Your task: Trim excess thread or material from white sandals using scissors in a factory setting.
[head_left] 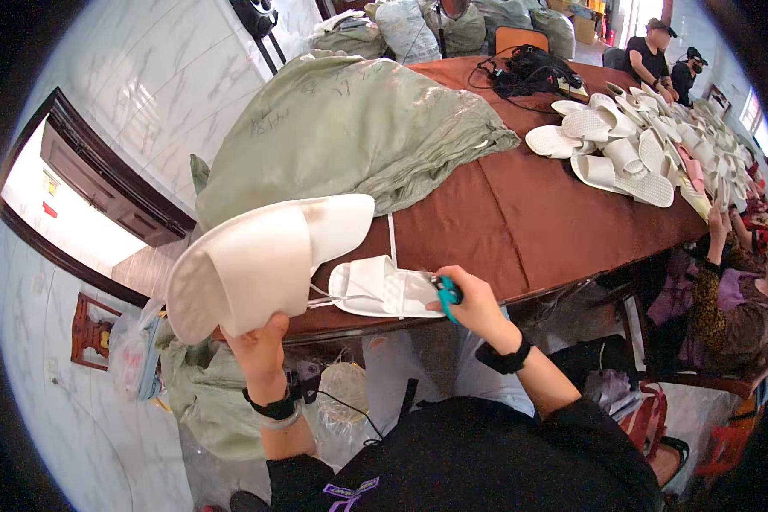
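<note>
My left hand (260, 350) grips a cream slide slipper (264, 269) by its wide strap and lifts it above the table's left front edge. Closed around small teal-handled snips (450, 299), my right hand (480, 303) is beside the toe of a second white slipper (374, 286). That slipper lies at the table edge, its strap facing up. A thin white cord or band (392, 235) runs across the cloth behind it. The snips' blades are mostly hidden.
A large green sack (333, 128) covers the table's left side. Brown cloth (478, 205) drapes the table. White slippers (623, 145) are heaped at the right, near dark cables (533, 72). Other people (653, 60) work along the far side and right. Sacks (405, 30) stand behind.
</note>
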Demonstrator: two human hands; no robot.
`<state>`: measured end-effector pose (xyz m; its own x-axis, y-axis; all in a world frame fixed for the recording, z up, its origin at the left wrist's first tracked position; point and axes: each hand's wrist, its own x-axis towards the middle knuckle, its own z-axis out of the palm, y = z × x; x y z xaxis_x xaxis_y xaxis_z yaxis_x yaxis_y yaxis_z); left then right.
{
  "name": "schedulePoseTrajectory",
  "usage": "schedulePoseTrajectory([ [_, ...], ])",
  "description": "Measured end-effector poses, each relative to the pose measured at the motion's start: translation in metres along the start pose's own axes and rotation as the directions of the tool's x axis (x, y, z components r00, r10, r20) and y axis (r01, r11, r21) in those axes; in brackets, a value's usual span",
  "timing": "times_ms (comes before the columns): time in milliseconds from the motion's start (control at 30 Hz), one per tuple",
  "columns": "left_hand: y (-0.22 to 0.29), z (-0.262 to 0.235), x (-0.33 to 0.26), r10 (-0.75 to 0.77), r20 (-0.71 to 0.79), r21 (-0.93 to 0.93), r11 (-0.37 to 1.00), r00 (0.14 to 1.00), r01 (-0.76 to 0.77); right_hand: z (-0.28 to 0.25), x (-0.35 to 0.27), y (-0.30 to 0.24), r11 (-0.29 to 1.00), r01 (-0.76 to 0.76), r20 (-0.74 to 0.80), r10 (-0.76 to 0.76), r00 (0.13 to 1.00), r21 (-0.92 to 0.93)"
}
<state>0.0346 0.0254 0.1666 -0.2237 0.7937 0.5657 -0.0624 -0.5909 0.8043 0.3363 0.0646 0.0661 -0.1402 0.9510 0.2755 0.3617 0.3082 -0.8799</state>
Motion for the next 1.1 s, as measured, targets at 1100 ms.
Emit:
schedulePoseTrajectory([
  [1100, -0.079, 0.020, -0.052, -0.456, -0.237, -0.523, 0.804, 0.858, 0.284, -0.045, -0.022, 0.016, 0.980, -0.136, -0.115, 0.120, 0.986, -0.143],
])
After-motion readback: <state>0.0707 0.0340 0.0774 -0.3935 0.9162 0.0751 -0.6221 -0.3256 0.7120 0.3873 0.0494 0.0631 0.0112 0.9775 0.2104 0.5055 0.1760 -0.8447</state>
